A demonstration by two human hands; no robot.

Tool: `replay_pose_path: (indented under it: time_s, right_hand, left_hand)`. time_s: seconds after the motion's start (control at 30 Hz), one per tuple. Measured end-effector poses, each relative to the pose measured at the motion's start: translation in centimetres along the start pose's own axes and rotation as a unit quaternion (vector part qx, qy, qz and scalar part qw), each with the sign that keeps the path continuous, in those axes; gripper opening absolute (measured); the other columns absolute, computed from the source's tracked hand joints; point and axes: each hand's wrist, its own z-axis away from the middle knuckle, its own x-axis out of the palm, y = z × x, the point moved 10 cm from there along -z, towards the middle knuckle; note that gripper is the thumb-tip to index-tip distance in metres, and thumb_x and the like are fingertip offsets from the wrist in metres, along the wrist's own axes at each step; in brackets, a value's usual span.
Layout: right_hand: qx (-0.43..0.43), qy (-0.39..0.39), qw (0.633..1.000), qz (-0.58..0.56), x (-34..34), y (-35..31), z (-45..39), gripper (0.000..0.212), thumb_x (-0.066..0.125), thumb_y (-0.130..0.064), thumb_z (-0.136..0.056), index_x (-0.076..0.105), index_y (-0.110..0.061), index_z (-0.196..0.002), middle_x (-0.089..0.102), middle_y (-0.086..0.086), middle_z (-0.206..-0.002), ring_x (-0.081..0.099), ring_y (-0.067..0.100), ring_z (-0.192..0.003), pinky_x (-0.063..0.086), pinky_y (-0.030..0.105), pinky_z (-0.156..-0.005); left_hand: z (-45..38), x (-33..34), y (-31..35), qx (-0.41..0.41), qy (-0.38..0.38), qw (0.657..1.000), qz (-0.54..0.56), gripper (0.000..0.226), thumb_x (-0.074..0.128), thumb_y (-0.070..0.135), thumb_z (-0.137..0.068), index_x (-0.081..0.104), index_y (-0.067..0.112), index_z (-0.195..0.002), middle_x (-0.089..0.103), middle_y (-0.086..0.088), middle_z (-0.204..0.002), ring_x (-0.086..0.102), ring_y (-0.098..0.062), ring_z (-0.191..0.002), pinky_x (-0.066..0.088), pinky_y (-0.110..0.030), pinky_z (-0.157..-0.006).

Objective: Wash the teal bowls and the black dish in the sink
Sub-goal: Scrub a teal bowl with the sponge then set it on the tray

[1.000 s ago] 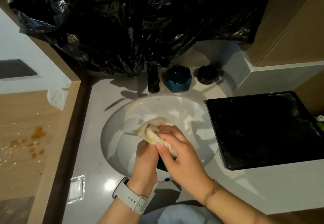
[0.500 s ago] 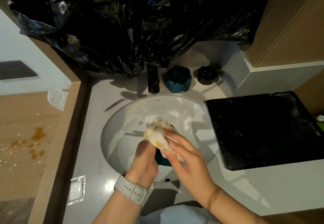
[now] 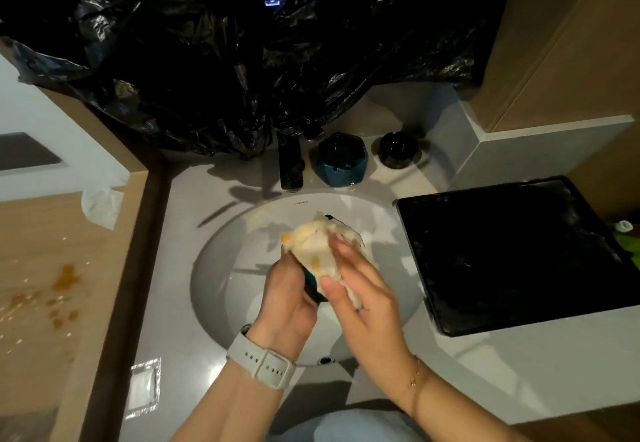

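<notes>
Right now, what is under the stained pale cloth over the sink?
A teal bowl, gripped by the left hand; only its edge shows. The right hand presses the stained pale cloth onto it, hiding the rest.

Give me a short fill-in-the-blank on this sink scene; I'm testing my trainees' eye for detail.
1. The left hand holds a teal bowl over the ____.
2. The right hand presses a ____ against that bowl.
3. Behind the basin, a second teal bowl stands between the faucet and the ____.
4. A watch is on the ____ wrist.

Missing words: sink; cloth; black dish; left
</notes>
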Motion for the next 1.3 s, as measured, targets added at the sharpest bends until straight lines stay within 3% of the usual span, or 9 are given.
replay_pose_path:
  time_s: [0.23,0.33,0.47,0.53,0.63,0.9,1.0,1.17,1.3]
  right_hand:
    - [-0.020,-0.025,0.999,0.035,-1.4,1.2,0.8,0.038,0.055,-0.027,-0.095,0.053,-0.022,-0.133,0.051,-0.008,-0.142,0.047,0.009,-0.132,0.038,0.025,-0.110]
    - [0.100,-0.016,0.994,-0.048,-3.5,4.4,1.3,0.031,0.059,-0.024,-0.091,0.065,-0.036,-0.119,0.061,-0.020,-0.127,0.055,0.001,-0.122,0.045,0.020,-0.101]
    - [0.201,0.066,0.967,-0.139,-6.2,6.2,0.8,0.021,0.054,-0.032,-0.090,0.074,-0.035,-0.096,0.073,-0.007,-0.098,0.064,0.008,-0.095,0.049,0.029,-0.086]
    - [0.237,0.055,0.950,-0.196,-5.5,6.4,0.5,0.024,0.053,-0.037,-0.090,0.073,-0.028,-0.099,0.072,-0.003,-0.098,0.063,0.012,-0.094,0.047,0.037,-0.089]
    - [0.293,0.032,0.916,-0.272,-3.7,6.0,-0.7,0.026,0.054,-0.038,-0.092,0.068,-0.026,-0.111,0.073,-0.005,-0.107,0.068,0.011,-0.102,0.051,0.031,-0.090]
    - [0.263,-0.032,0.942,-0.207,-2.6,5.5,-0.6,0.028,0.049,-0.037,-0.095,0.066,-0.029,-0.116,0.072,-0.003,-0.111,0.066,0.014,-0.107,0.051,0.035,-0.096]
    - [0.269,-0.035,0.937,-0.220,-2.3,5.7,0.4,0.030,0.053,-0.030,-0.092,0.065,-0.026,-0.119,0.071,-0.004,-0.113,0.065,0.014,-0.108,0.051,0.032,-0.095]
    - [0.314,-0.129,0.897,-0.282,-1.1,4.8,-1.9,0.027,0.062,-0.027,-0.084,0.072,-0.021,-0.109,0.073,0.007,-0.110,0.067,0.020,-0.102,0.053,0.031,-0.090]
    - [0.379,-0.100,0.825,-0.407,-0.3,5.6,-0.7,0.034,0.060,-0.028,-0.086,0.065,-0.023,-0.119,0.070,0.002,-0.117,0.066,0.013,-0.101,0.053,0.027,-0.084]
  left_hand:
    - [0.5,0.4,1.1,-0.029,0.013,0.997,0.072,0.044,0.040,0.038,-0.104,0.068,0.007,-0.089,0.074,-0.012,-0.072,0.072,-0.025,-0.064,0.053,-0.041,-0.074]
    - [-0.1,-0.3,1.5,-0.039,0.013,0.995,0.094,0.037,0.045,0.036,-0.103,0.070,0.010,-0.093,0.075,-0.008,-0.074,0.072,-0.024,-0.074,0.056,-0.043,-0.076]
    - [0.4,-0.3,0.1,-0.081,-0.024,0.994,0.068,0.032,0.046,0.027,-0.099,0.068,0.010,-0.083,0.071,-0.005,-0.063,0.070,-0.018,-0.055,0.054,-0.024,-0.044]
    - [0.8,0.4,-0.5,-0.079,-0.061,0.994,0.040,0.036,0.049,0.032,-0.095,0.075,0.014,-0.078,0.074,-0.004,-0.072,0.072,-0.019,-0.061,0.056,-0.028,-0.056]
    - [1.6,1.1,-1.8,-0.104,-0.080,0.991,-0.006,0.041,0.056,0.042,-0.093,0.078,0.016,-0.071,0.075,-0.006,-0.077,0.072,-0.021,-0.064,0.055,-0.033,-0.068]
    - [0.8,0.2,-0.3,-0.030,-0.049,0.996,-0.065,0.034,0.054,0.040,-0.097,0.071,0.013,-0.085,0.073,-0.006,-0.072,0.068,-0.020,-0.064,0.053,-0.034,-0.070]
    - [0.8,-0.4,-1.4,-0.058,-0.062,0.993,-0.083,0.038,0.051,0.045,-0.098,0.071,0.012,-0.097,0.075,-0.010,-0.087,0.070,-0.025,-0.077,0.054,-0.035,-0.072]
    - [1.5,0.1,-2.8,-0.131,-0.107,0.984,-0.057,0.030,0.063,0.035,-0.092,0.071,0.010,-0.106,0.072,-0.012,-0.101,0.068,-0.027,-0.090,0.053,-0.040,-0.087]
    - [0.8,-0.3,-1.5,-0.150,-0.122,0.979,0.063,0.027,0.060,0.029,-0.090,0.071,0.007,-0.100,0.072,-0.012,-0.091,0.065,-0.027,-0.088,0.050,-0.039,-0.090]
